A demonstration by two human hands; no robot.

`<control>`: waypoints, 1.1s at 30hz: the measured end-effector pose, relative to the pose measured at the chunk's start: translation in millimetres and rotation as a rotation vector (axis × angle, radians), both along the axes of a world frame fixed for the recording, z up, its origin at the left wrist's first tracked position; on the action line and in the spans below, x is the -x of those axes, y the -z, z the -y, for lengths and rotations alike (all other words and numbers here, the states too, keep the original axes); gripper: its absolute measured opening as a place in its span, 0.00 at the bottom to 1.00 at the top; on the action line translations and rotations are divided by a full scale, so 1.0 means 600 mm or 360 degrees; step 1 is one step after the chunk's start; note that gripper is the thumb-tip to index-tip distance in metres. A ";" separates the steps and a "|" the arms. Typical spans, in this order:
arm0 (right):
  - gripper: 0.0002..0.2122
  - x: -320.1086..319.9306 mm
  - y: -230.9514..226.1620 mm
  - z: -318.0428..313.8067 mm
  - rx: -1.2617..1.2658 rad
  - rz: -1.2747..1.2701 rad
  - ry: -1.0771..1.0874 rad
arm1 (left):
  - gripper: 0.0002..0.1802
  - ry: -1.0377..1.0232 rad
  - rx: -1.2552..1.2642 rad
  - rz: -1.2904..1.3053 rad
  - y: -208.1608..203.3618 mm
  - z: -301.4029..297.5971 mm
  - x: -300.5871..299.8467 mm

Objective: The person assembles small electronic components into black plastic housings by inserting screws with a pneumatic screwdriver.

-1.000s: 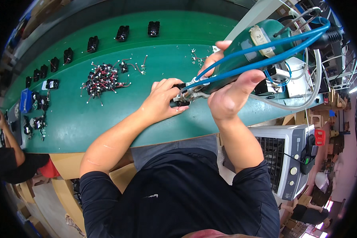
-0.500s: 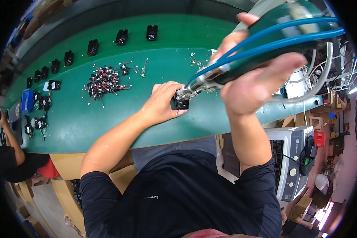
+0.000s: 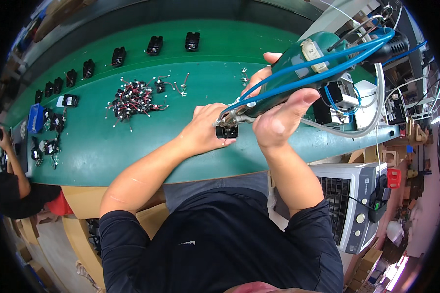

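Note:
On the green bench [image 3: 190, 163], my left hand [image 3: 204, 128] is closed round a small black plastic housing [image 3: 227, 132] and holds it against the surface. My right hand [image 3: 274, 122] grips the green body of a power screwdriver [image 3: 290, 66]. Two blue air tubes [image 3: 303, 77] run along the screwdriver towards its metal nose [image 3: 232, 116]. The nose points down at the housing, tilted, with its tip at the upper part. The tip's exact contact with the housing is too small to tell.
Left of my hands lies a heap of small black parts with red wires [image 3: 132, 100]. Several black housings [image 3: 155, 45] stand in a row along the far side. A blue bin [image 3: 35, 118] sits at the left, near another person's arm [image 3: 14, 158]. A thick grey hose [image 3: 376, 110] hangs at the right.
My right hand and the screwdriver have come down and left, closer to the housing. My left hand keeps its hold on the housing.

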State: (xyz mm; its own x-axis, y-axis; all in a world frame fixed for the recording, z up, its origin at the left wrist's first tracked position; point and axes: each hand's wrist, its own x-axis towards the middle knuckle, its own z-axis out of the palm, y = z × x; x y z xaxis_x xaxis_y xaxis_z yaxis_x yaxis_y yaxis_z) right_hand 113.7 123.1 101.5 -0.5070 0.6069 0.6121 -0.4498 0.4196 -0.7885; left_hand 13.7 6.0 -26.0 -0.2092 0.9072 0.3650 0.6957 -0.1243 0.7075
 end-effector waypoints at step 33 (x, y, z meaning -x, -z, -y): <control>0.36 -0.137 -0.031 -0.038 0.0113 -0.0010 0.0079 | 0.44 -0.0567 0.0443 -0.0648 -0.017 -0.317 0.229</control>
